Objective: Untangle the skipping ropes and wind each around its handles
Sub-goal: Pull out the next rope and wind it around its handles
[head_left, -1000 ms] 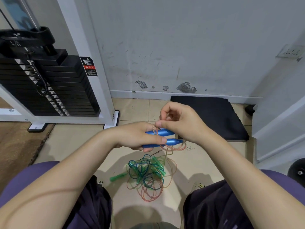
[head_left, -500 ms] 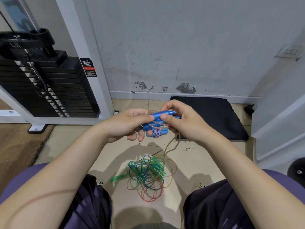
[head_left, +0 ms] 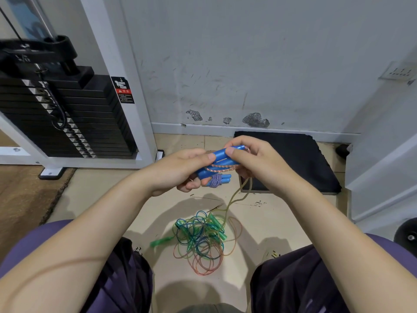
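Note:
Both hands hold a pair of blue handles (head_left: 222, 158) above the floor. My left hand (head_left: 182, 169) grips their near end, and my right hand (head_left: 255, 163) pinches the far end with thumb on top. An orange rope (head_left: 222, 167) crosses the handles in a few turns and trails down to the floor. Below lies a tangle of green, blue and orange ropes (head_left: 200, 240) with green handles (head_left: 216, 224). Behind my left fingers lies another blue-handled rope wound with purple-white cord (head_left: 220, 179).
A weight-stack machine (head_left: 67, 118) with a white frame stands at the left. A black mat (head_left: 291, 161) lies against the wall behind my hands. My knees in dark shorts frame the tiled floor (head_left: 266, 218). A dark round weight (head_left: 406, 233) sits far right.
Both hands rose with the blue handles, which tilted up at the right end. The orange rope now lies in turns across the handles, and the wound blue-handled rope shows behind them.

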{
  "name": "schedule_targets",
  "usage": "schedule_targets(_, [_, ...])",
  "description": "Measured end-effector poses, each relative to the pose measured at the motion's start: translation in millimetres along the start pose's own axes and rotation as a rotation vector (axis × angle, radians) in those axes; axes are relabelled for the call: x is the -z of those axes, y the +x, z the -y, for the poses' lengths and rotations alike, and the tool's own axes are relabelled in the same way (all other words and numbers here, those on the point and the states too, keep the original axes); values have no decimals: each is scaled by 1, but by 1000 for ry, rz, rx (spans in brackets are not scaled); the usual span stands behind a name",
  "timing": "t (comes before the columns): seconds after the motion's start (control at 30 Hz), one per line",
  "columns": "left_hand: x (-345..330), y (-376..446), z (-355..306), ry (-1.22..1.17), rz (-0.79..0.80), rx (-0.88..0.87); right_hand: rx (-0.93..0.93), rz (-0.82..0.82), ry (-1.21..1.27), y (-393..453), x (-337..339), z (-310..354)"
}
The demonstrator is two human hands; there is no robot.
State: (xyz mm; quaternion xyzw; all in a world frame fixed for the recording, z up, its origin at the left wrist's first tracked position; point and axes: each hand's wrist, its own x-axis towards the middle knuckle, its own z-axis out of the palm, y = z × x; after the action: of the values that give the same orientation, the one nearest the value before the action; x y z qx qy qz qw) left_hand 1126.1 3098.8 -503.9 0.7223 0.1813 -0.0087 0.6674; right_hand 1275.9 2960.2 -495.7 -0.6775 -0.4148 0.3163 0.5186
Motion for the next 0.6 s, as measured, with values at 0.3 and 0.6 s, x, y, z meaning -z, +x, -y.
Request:
schedule_targets(0.3, [8,2,0,-261,-117,-106,-76,213,125,-2,-8,-11])
schedule_targets(0.6, [-1,4,-1,-159,-286,-188,-100,159,-85,-5,-35,-14])
